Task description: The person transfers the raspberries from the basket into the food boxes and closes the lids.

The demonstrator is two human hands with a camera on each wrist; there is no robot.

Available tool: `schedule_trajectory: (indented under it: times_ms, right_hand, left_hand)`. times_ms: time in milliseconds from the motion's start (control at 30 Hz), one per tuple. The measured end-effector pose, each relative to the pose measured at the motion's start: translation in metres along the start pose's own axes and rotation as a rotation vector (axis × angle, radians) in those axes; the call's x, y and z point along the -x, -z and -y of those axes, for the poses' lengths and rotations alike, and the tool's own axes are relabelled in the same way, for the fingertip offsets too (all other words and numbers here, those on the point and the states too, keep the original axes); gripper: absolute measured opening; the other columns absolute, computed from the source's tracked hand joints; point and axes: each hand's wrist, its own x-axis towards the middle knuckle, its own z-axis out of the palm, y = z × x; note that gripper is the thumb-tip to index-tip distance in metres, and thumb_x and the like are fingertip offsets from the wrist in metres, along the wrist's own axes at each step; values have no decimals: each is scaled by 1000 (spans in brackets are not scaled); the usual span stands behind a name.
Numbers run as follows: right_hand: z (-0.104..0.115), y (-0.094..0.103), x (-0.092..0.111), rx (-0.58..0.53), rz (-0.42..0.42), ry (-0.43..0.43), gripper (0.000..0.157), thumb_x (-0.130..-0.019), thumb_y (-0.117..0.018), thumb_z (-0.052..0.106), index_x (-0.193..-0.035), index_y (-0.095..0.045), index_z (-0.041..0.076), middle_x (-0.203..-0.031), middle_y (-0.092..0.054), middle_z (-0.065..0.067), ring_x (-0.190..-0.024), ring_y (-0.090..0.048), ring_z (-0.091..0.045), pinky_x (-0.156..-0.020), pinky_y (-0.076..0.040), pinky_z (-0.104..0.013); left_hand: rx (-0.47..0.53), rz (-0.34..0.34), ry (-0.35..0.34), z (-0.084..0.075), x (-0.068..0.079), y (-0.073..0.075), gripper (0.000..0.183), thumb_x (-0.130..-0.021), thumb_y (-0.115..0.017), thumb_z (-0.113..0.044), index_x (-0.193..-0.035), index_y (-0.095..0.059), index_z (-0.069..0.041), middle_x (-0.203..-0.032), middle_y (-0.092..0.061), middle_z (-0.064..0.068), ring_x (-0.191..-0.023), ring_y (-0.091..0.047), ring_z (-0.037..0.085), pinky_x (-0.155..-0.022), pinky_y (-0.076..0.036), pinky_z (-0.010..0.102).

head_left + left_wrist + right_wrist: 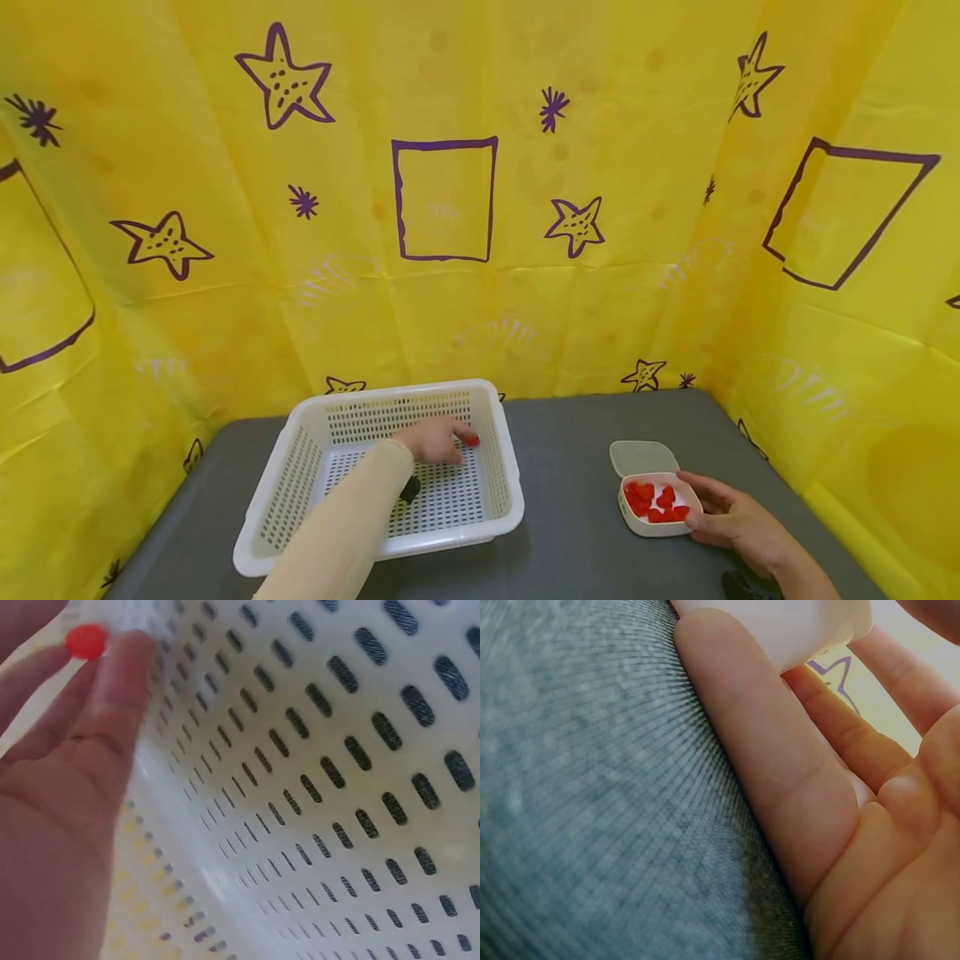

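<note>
Inside the white perforated plastic basket (491,527), my left hand (435,440) reaches toward the right wall. Its fingertips pinch a small red piece (86,641), rounded in the left wrist view; the same red piece (473,441) shows near the basket's inner side in the head view. On the right, my right hand (738,521) grips the right edge of a small white box (637,527), thumb at the near side and fingers at the far side. Several red pieces (641,497) lie in the box. Its lid (643,458) is flipped back.
The basket and box stand apart on a dark grey cloth-covered table (566,467). A yellow curtain (450,325) with purple stars and squares closes off the back and both sides. A black wrist strap (410,489) shows under the left arm.
</note>
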Motion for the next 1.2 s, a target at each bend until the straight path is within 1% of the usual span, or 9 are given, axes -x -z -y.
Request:
schedule_trajectory:
  times_ms: [167,367,500,767,833,900,1033,1133,1200]
  right_hand:
    - [0,-1,0,-5,1,-2,67,-99,-64,14,-152,-28,-5,-150,-34,-28,-115,-55,-25,-93,-51,-43]
    - [0,-2,1,-15,5,0,67,-99,-64,13,-152,-27,-5,-151,-32,-28,-116,-54,-24,-93,-50,-43]
    - [-1,-2,2,-14,3,7,66,-99,-64,13,-152,-29,-4,-151,-32,-29,-116,-54,-24,-93,-51,-43]
    - [1,-2,2,-19,3,7,65,-98,-64,12,-152,-31,-4,-150,-33,-27,-115,-55,-23,-93,-51,-44]
    - [2,-2,2,-14,5,14,65,-99,-64,12,-152,-30,-5,-151,-33,-28,-115,-55,-23,-92,-51,-44]
    - [3,-2,3,-12,1,8,66,-98,-64,13,-152,-29,-5,-151,-32,-28,-115,-55,-22,-92,-51,-43]
    - [3,-3,3,-14,7,3,67,-98,-64,13,-152,-28,-5,-151,-31,-29,-116,-54,-23,-93,-51,-44]
    - [3,-3,2,-16,13,4,67,-99,-64,13,-152,-27,-5,-151,-32,-28,-116,-54,-24,-93,-51,-44]
    - [3,-3,2,-17,14,2,67,-99,-64,13,-152,-27,-4,-151,-33,-27,-116,-54,-24,-93,-51,-44]
  left_hand:
    - [-39,-46,-30,-4,-6,-8,32,-84,-77,-9,-116,-74,-11,-111,-70,-1,-104,-58,20,-100,-43,44]
    - [-115,-133,-74,-9,-17,-19,12,-85,-74,-3,-94,-76,-10,-88,-67,-4,-84,-56,16,-81,-49,35]
    - [-183,-161,-91,-11,-22,-23,14,-83,-67,1,-83,-73,-11,-81,-64,-3,-77,-54,14,-74,-49,31]
    - [-67,-259,-64,-21,-15,-7,16,-77,-63,6,-82,-74,-5,-77,-64,-1,-72,-55,15,-66,-49,31]
    - [34,-298,-22,-28,-13,0,15,-79,-62,6,-85,-74,-1,-74,-64,0,-68,-56,15,-61,-48,29]
    - [214,-345,38,-38,-10,6,16,-83,-60,5,-91,-73,2,-77,-65,4,-68,-59,17,-60,-49,30]
    - [765,-445,147,-59,-8,19,18,-91,-59,5,-106,-67,9,-99,-64,16,-86,-67,29,-76,-56,36]
    - [1046,-514,137,-73,-9,26,21,-92,-58,9,-112,-63,12,-111,-60,22,-100,-65,34,-89,-53,39]
    - [1158,-551,117,-82,-9,29,23,-91,-57,11,-114,-63,13,-113,-59,23,-102,-63,33,-90,-53,37]
